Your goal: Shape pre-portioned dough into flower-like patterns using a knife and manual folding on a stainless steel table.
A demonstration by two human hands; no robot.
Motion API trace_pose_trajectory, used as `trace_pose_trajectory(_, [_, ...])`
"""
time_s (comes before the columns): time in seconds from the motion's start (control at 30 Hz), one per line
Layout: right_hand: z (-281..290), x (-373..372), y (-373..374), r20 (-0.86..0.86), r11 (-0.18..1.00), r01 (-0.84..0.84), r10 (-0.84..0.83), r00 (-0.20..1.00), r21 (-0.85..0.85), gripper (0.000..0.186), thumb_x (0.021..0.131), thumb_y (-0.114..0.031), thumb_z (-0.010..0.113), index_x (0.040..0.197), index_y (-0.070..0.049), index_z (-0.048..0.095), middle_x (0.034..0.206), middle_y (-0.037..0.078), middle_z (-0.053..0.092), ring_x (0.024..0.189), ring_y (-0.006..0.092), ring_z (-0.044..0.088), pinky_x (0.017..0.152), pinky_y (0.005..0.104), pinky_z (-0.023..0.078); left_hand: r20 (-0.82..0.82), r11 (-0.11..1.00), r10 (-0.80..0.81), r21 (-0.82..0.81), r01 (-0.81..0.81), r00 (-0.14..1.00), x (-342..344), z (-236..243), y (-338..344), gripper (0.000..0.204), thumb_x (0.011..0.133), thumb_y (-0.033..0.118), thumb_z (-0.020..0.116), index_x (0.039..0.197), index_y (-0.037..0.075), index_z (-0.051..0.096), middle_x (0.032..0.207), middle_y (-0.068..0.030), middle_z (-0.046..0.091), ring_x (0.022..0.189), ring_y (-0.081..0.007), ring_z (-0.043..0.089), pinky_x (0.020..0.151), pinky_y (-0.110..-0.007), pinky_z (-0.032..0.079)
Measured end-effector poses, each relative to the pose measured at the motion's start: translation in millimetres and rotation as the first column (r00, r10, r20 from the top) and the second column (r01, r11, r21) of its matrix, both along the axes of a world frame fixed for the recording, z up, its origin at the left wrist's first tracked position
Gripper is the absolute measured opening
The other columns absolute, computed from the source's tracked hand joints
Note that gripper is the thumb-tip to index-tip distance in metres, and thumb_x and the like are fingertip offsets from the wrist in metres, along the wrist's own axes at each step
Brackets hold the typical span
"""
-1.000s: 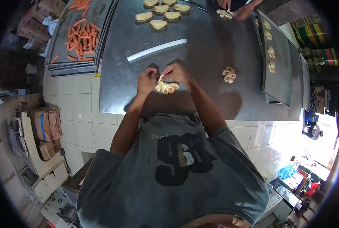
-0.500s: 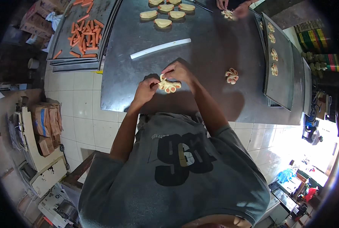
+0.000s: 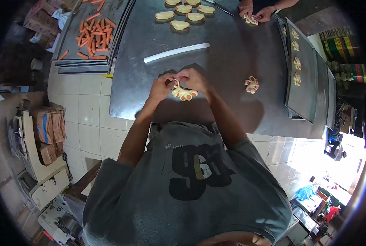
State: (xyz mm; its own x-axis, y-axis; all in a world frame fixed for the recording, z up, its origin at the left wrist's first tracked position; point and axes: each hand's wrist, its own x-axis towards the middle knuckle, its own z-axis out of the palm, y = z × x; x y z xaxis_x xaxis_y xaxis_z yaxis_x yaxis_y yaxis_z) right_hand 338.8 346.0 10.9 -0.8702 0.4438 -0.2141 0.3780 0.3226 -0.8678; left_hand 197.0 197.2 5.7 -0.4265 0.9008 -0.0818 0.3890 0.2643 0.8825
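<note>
On the dark metal table, close to its near edge, lies a sausage-filled dough piece (image 3: 185, 94) cut into a fanned row of slices. One end of its dough is pulled up in a thin strand, away from me. My left hand (image 3: 161, 87) pinches that strand from the left. Fingertips of my right hand (image 3: 193, 80) are closed at the same spot, almost touching the left ones. How much dough sits between the fingers is partly hidden. A flower-shaped sausage bun (image 3: 251, 85) rests to the right.
Beyond my hands lies a white strip (image 3: 176, 52). Farther off are several uncut sausage-filled dough pieces (image 3: 179, 25) and a knife (image 3: 219, 7). Another person's hands (image 3: 265, 14) work on a dough piece (image 3: 250, 20). Trays hold sausages (image 3: 96, 39) at left, flower buns (image 3: 297, 79) at right.
My left hand has moved away from me, up to my right fingertips. The dough end is drawn out longer. The other person's hands have come together over their dough piece.
</note>
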Motion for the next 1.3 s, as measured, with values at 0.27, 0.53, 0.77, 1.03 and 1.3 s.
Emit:
trace_pose_trajectory(0.27, [59,7,-78,0.077,0.827,-0.111,0.082,0.994,0.551,0.031,0.079,-0.025,0.077,0.104,-0.008,0.070,0.108,0.013,0.068,0.107,0.0317,0.064,0.086,0.0441,0.054,0.067,0.993,-0.041,0.111,0.033,0.997,-7,-16,-3,0.018,0.088,0.014,0.072,0.104,0.007,0.075,0.100,-0.0103,0.074,0.088,-0.0247,0.072,0.081,-0.034,0.055])
trace_pose_trajectory(0.53, [31,28,-80,0.039,0.877,0.151,-0.189,0.981,0.456,0.033,0.076,-0.016,0.074,0.106,-0.010,0.061,0.105,0.014,0.061,0.099,0.0362,0.062,0.082,0.0481,0.051,0.065,0.990,-0.104,0.099,0.097,0.992,-4,4,-13,0.020,0.089,0.012,0.071,0.107,0.005,0.073,0.103,-0.0115,0.072,0.093,-0.0253,0.070,0.083,-0.034,0.055])
trace_pose_trajectory(0.77, [24,30,-76,-0.005,0.819,0.063,-0.073,0.997,0.570,0.038,0.072,-0.017,0.075,0.108,-0.013,0.064,0.109,0.010,0.058,0.106,0.0327,0.054,0.090,0.0455,0.046,-0.035,0.989,-0.084,0.122,0.087,0.996,-4,-2,-8,0.021,0.090,0.014,0.073,0.108,0.005,0.073,0.106,-0.0105,0.070,0.092,-0.0226,0.069,0.080,-0.032,0.054])
trace_pose_trajectory(1.03, [37,6,-78,0.186,0.669,-0.222,0.126,0.974,0.709,0.025,0.075,-0.020,0.071,0.099,-0.015,0.072,0.115,0.007,0.058,0.111,0.0274,0.052,0.089,0.0439,0.042,0.185,0.997,-0.053,0.068,0.041,0.981,-12,-21,-10,0.018,0.093,0.008,0.068,0.111,0.005,0.073,0.104,-0.0097,0.072,0.096,-0.0190,0.069,0.081,-0.031,0.055])
trace_pose_trajectory(1.3, [20,16,-62,-0.043,0.937,0.284,-0.281,0.959,0.201,0.022,0.089,-0.022,0.065,0.106,-0.009,0.067,0.096,0.012,0.071,0.090,0.0274,0.070,0.079,0.0395,0.053,0.262,0.997,-0.034,0.074,0.015,0.964,-10,-20,-7,0.016,0.089,0.009,0.071,0.104,0.004,0.074,0.097,-0.0111,0.072,0.086,-0.0204,0.070,0.078,-0.032,0.055])
